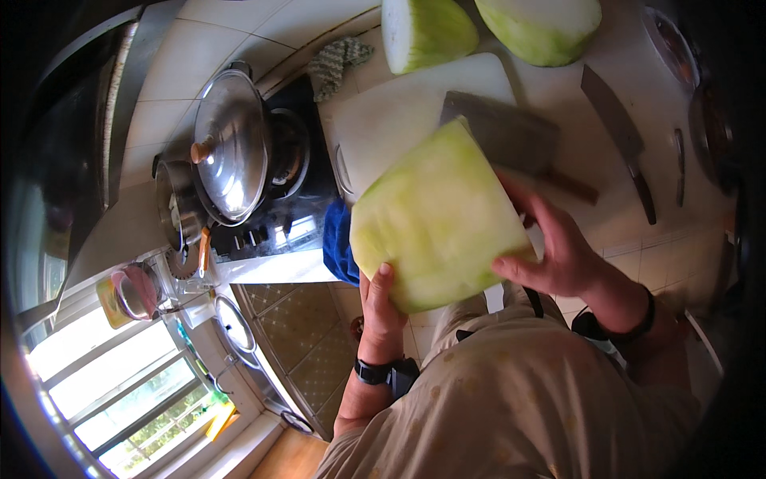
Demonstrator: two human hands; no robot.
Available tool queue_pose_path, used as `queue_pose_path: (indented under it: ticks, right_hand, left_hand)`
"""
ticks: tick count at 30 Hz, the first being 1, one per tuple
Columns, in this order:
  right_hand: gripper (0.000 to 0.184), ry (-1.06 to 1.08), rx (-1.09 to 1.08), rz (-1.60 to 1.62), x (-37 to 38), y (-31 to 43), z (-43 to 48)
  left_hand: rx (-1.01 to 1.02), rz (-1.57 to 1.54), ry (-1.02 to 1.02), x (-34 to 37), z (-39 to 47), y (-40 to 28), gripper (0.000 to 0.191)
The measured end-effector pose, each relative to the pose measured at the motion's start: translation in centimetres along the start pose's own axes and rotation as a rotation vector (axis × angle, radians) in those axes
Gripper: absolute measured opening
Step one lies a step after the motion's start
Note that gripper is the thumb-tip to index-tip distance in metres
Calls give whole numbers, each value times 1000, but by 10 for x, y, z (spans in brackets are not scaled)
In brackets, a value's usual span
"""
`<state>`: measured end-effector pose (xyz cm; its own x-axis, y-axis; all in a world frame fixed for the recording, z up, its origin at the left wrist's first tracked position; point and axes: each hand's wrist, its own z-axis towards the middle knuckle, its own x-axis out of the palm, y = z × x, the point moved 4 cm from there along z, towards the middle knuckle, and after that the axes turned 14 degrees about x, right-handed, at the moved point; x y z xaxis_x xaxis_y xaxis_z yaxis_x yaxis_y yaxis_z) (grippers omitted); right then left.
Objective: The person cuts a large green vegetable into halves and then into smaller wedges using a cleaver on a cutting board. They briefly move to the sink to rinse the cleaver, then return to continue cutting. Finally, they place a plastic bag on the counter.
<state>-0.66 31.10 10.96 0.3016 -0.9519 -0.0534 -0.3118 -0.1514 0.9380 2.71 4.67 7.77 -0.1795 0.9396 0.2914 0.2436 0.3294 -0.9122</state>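
Note:
Between my left hand (383, 299) and my right hand (553, 251) is a large, pale green piece of peeled winter melon (440, 218), held by its sides in front of my body. Beyond it a white cutting board (389, 120) lies on the counter. A cleaver (499, 129) with a wooden handle rests partly on the board, its near part hidden behind the melon piece. Two more large melon pieces, one (440, 33) at the board's far edge and another (541, 27) further right, show white cut flesh. My fingertips behind the held piece are mostly hidden.
A kitchen knife (619, 129) and a small slim tool (680, 167) lie on the right of the counter. Left of the board are a blue cloth (338, 239), a stove (281, 230), a lidded wok (230, 146) and a metal pot (179, 203). A patterned rag (338, 63) lies near the wall.

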Motion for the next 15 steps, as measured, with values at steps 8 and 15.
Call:
queue_pose_path:
  ticks: [8,15]
  right_hand:
    - [73,84,-50,56,4,11,93]
    - [64,-217,-296,-664,6,88,79]
  left_hand:
    - [219,-89,-31,3,52,11,63]
    - [197,31,-68,-19,66,21,65]
